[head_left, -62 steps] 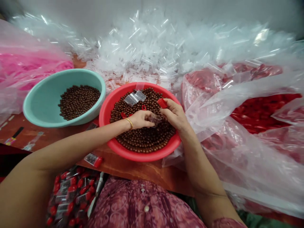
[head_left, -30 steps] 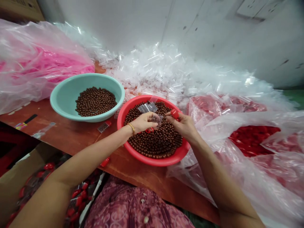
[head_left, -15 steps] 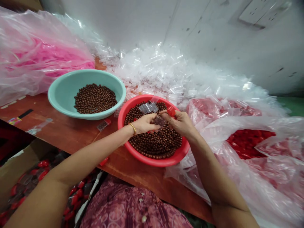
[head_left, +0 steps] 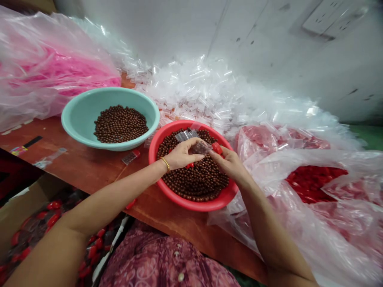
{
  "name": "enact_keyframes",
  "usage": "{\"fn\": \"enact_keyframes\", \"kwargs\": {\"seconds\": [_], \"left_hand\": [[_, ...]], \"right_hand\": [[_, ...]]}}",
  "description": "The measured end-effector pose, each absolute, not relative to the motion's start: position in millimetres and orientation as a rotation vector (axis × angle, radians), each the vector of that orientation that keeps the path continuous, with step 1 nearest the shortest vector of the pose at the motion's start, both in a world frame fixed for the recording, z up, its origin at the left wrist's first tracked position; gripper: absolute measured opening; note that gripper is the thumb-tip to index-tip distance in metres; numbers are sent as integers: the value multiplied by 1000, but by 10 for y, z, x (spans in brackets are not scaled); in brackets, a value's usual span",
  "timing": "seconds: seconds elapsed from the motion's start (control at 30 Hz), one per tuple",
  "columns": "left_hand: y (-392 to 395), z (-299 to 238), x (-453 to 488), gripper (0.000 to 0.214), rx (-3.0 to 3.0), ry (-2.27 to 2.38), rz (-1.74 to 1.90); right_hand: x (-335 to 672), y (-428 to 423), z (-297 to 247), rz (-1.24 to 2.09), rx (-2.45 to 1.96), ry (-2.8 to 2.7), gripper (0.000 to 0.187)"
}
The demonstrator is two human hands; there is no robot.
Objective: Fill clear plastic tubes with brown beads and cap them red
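My left hand (head_left: 181,155) is closed on a small clear plastic box (head_left: 200,148) with dark brown contents, over the red basin (head_left: 231,195). Between the fingers of my right hand (head_left: 231,162) is a red cap (head_left: 217,148), close to the right end of the box. Whether cap and box touch is hard to make out. Beneath both hands lie many round brown beads (head_left: 197,183) in the basin. Several other clear boxes (head_left: 187,135) rest on the beads at the back. A bit of red plastic (head_left: 189,165) shows just under my left hand.
A turquoise basin (head_left: 70,119) with brown beads stands at left, a red-capped box (head_left: 131,157) before it. Clear plastic pieces (head_left: 197,87) are heaped along the wall. Bags hold pink (head_left: 68,71) and red (head_left: 314,179) pieces. Below left, a carton (head_left: 26,203) contains red-capped boxes.
My right hand has brought the red cap slightly down, toward the end of the box. My left hand has tilted the box a little and its fingers have shifted.
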State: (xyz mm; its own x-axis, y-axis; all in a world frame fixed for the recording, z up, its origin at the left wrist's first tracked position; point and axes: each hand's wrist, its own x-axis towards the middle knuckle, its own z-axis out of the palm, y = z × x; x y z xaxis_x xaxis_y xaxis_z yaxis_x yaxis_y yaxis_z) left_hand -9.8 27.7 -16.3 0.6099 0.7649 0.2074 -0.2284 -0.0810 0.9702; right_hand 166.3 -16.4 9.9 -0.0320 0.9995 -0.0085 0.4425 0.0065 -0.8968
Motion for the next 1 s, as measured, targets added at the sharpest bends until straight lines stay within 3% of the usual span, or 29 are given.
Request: {"fn": "enact_keyframes", "kwargs": {"seconds": [0.23, 0.4, 0.7, 1.0], "left_hand": [[259, -176, -95, 23, 1574, 598, 845], [255, -155, -106, 24, 1545, 643, 828], [214, -180, -85, 26, 1515, 637, 725], [203, -165, -100, 16, 1567, 740, 765]], "right_hand": [[1654, -171, 171, 1256, -1379, -1286, 42], [1547, -181, 165, 1055, -1283, -1396, 35], [1564, -199, 60, 963, -1347, -1557, 42], [1593, -183, -10, 651, -1336, -1799, 33]]}}
